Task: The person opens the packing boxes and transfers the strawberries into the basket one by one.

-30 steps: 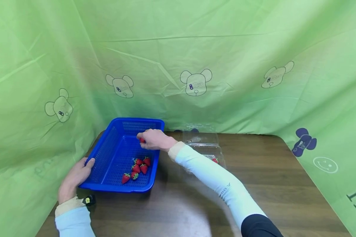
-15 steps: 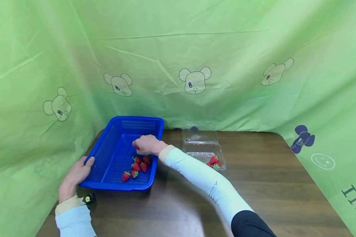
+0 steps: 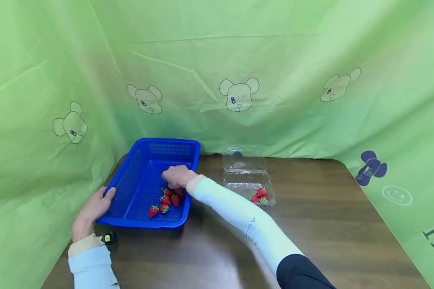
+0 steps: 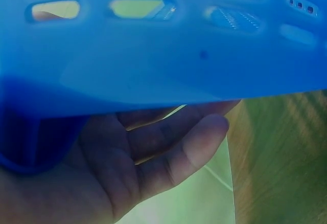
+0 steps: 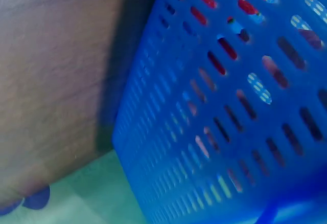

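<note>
The blue slotted plastic basket (image 3: 130,180) stands at the table's left, its left edge gripped by my left hand (image 3: 95,206). That thumb lies over the rim, while the fingers (image 4: 179,152) show outside the wall in the left wrist view. Inside the basket, my right hand (image 3: 178,176) is low with curled fingers, right behind a cluster of strawberries (image 3: 165,199). The strawberry seen between its fingers half a second ago is now hidden by the hand. Through the basket slots, the right wrist view shows bits of red and of fingers.
A clear plastic clamshell box (image 3: 238,184) stands lid up on the wooden table (image 3: 329,224), right of the basket, with several strawberries (image 3: 260,194) in its right corner. Green printed cloth (image 3: 275,128) hangs behind and on both sides.
My right hand has moved down and slightly left inside the basket, carrying a strawberry toward the cluster. As the arm shifted, the box's strawberries came into view. My left hand keeps its hold.
</note>
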Available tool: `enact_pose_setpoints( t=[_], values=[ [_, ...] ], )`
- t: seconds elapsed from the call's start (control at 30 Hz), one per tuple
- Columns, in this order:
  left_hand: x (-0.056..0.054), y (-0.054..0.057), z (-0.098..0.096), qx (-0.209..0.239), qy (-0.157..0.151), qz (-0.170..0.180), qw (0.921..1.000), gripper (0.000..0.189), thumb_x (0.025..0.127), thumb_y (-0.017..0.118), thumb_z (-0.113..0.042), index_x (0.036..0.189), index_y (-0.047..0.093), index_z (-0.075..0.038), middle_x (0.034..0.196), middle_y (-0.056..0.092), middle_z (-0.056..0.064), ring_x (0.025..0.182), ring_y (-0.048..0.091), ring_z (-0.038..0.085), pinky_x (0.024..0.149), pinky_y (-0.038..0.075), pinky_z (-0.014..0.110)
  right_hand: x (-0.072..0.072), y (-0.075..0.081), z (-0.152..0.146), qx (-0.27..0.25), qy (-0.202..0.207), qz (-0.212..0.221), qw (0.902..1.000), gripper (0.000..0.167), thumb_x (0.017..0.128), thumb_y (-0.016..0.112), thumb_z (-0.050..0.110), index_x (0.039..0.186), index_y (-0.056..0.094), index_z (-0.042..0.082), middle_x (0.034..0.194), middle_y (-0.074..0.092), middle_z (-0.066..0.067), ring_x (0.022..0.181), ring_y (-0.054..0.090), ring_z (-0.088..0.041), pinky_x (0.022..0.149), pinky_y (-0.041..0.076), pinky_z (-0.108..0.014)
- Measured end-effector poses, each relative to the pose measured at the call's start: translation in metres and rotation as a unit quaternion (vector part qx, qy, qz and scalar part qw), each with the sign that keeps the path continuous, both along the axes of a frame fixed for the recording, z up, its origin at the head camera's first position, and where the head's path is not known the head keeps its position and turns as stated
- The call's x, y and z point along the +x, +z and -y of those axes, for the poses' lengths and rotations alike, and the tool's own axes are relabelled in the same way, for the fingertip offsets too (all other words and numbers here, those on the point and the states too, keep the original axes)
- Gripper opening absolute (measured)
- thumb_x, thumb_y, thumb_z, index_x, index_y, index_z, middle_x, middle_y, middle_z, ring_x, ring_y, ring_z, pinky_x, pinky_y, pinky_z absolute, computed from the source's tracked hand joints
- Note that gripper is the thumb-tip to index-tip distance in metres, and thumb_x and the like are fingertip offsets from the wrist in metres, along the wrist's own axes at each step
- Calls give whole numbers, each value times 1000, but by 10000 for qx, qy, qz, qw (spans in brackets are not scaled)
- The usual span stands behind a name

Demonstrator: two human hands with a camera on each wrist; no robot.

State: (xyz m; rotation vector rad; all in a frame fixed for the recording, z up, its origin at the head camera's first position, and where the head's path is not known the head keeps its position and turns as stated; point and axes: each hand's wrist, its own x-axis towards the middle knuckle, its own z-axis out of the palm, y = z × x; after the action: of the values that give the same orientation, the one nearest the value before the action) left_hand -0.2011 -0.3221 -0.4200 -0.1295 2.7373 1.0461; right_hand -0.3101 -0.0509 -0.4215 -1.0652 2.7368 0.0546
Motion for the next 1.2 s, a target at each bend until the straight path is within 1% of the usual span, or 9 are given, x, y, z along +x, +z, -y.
enact_pose_setpoints(
  t=[0.13, 0.3, 0.4, 0.57, 0.63, 0.77, 0.9, 1.03, 1.2],
  values=[
    [-1, 2, -2, -47, -16, 2, 10000, 71, 111, 20, -45, 142, 36, 16, 129, 54, 36, 108, 59, 41, 88, 47, 45, -1, -3, 4, 16, -165, 346, 9993, 5, 102, 61, 21, 102, 66, 21, 89, 66, 4, 81, 61, -15, 69, 50, -28],
    [-1, 0, -4, -70, -8, -53, 10000, 71, 111, 20, -45, 143, 36, 17, 129, 54, 38, 110, 58, 43, 92, 46, 51, -3, -9, 4, -21, -307, 492, 9983, 7, 102, 61, 20, 96, 64, 21, 86, 64, 3, 77, 59, -15, 64, 47, -26],
    [-1, -2, -3, -39, -1, -50, 10000, 71, 111, 21, -44, 144, 35, 17, 128, 55, 37, 108, 60, 41, 89, 47, 47, -2, -10, 5, 51, -333, 426, 9985, 8, 102, 61, 23, 94, 63, 21, 85, 64, 3, 76, 59, -15, 64, 46, -27],
    [-1, -4, -3, 10, 4, -90, 10000, 70, 111, 23, -44, 143, 36, 17, 126, 57, 37, 106, 61, 39, 84, 47, 39, 0, -8, 2, 169, -340, 244, 9990, 7, 101, 61, 26, 97, 65, 20, 87, 66, 3, 78, 60, -15, 65, 48, -29],
    [-1, -5, -4, 9, -1, -122, 9999, 70, 111, 23, -44, 143, 37, 17, 126, 57, 36, 106, 61, 39, 84, 47, 38, 1, -4, 0, 176, -348, 177, 9991, 8, 101, 61, 26, 98, 65, 20, 88, 66, 3, 78, 60, -15, 66, 49, -31],
    [-1, -6, -5, -10, -7, -151, 9999, 69, 111, 23, -44, 142, 37, 16, 126, 57, 36, 106, 61, 39, 85, 47, 41, 3, 6, -4, 63, -314, 29, 9995, 12, 101, 60, 26, 93, 65, 19, 85, 65, 3, 76, 59, -15, 66, 52, -33],
    [-1, -7, -4, -7, 20, -153, 9999, 68, 111, 23, -43, 142, 38, 16, 126, 57, 35, 107, 61, 39, 86, 47, 41, 5, 19, -10, -324, -162, -223, 9991, 16, 100, 59, 22, 85, 60, 17, 76, 58, 3, 68, 55, -15, 62, 51, -34],
    [-1, -5, -2, 60, 57, -163, 9998, 68, 111, 23, -44, 141, 38, 16, 126, 57, 36, 107, 60, 39, 86, 46, 40, 6, 32, -19, -865, -15, -420, 9954, 23, 100, 56, 19, 78, 50, 18, 67, 46, 5, 60, 46, -12, 57, 44, -29],
    [0, -3, 1, 4, 51, -166, 9998, 69, 111, 23, -44, 141, 38, 16, 127, 56, 36, 108, 59, 40, 87, 46, 41, 6, 49, -32, -1268, 164, -671, 9895, 25, 98, 55, 16, 76, 43, 18, 66, 35, 7, 60, 36, -12, 54, 35, -28]
  ],
)
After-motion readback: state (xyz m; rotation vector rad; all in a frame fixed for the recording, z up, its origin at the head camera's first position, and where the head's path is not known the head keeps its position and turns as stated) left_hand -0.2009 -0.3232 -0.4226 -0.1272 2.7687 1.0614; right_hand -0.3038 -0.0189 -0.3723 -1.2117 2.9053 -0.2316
